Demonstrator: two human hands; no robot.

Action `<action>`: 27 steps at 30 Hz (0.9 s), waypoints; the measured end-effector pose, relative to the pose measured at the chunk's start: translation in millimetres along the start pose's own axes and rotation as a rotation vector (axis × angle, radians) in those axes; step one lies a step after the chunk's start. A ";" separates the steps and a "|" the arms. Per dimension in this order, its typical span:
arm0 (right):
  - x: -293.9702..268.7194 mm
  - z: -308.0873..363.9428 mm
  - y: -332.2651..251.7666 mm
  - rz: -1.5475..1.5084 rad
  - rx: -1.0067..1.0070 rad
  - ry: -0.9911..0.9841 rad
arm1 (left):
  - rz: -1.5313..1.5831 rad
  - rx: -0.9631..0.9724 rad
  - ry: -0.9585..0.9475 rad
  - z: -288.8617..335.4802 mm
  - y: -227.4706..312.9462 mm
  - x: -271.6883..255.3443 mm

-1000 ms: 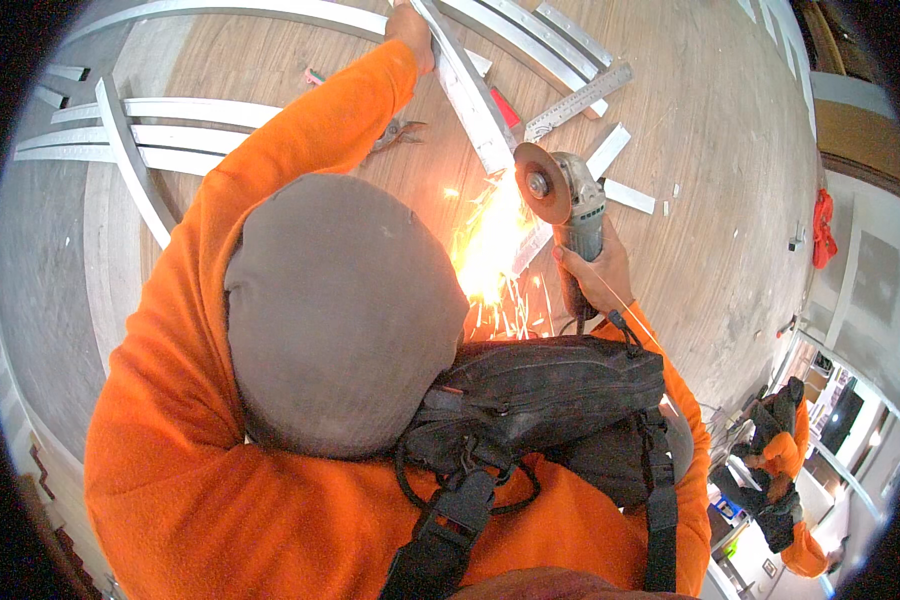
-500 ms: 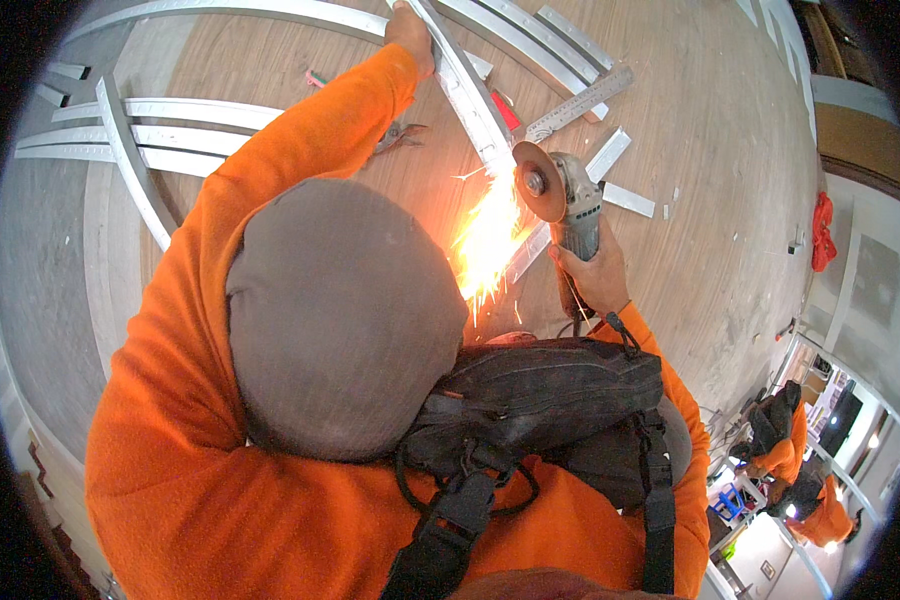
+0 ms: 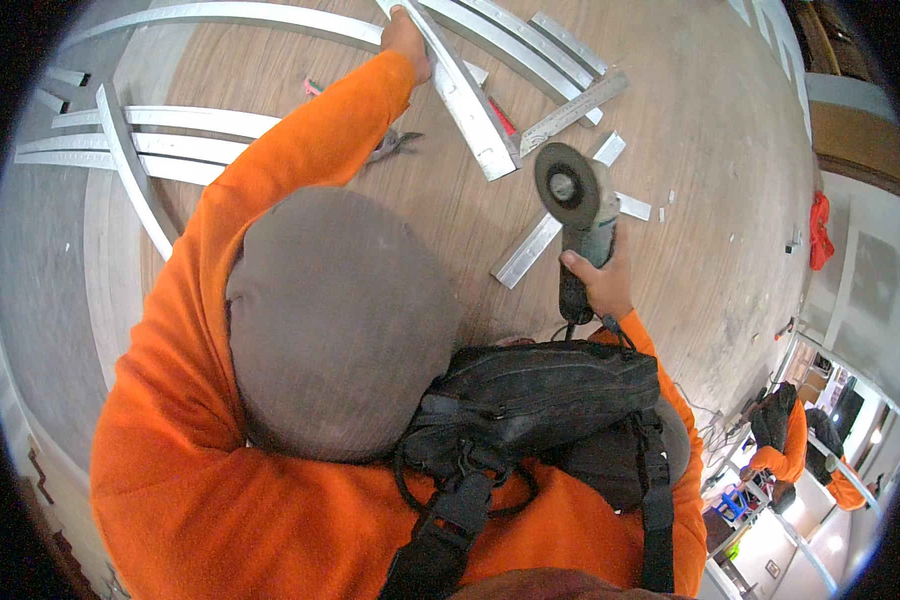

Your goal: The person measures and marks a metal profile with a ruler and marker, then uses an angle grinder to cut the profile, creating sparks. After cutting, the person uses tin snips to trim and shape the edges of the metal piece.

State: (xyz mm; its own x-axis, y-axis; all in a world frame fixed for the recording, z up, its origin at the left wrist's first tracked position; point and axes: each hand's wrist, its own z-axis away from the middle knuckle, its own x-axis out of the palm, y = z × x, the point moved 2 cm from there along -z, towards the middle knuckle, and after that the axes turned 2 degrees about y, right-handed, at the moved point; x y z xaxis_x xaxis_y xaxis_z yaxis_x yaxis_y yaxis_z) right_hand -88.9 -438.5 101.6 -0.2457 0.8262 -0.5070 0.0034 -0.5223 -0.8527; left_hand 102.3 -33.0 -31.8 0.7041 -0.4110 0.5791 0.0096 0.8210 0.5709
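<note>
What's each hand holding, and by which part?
The left hand grips a metal profile by its left side, away from its near end; the right hand holds an angle grinder by its body.

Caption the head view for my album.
Right hand holding an angle grinder, left hand gripping a metal profile.

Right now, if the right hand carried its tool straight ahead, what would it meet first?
Likely the end of the short silver strip beyond the grinder in the right hand; depth is unclear, so it might pass above.
</note>
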 end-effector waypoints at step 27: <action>-146.7 34.0 253.1 -0.890 0.789 0.476 | -0.047 0.559 0.489 79.7 218.4 -117.9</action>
State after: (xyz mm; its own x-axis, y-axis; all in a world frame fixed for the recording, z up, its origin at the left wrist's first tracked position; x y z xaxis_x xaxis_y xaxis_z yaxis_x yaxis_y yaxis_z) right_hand -84.9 -699.2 -35.5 0.5031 0.8619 0.0634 -0.5957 0.3990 -0.6971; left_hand -35.2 163.1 71.0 0.9489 -0.1098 0.2959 -0.2232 0.4293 0.8751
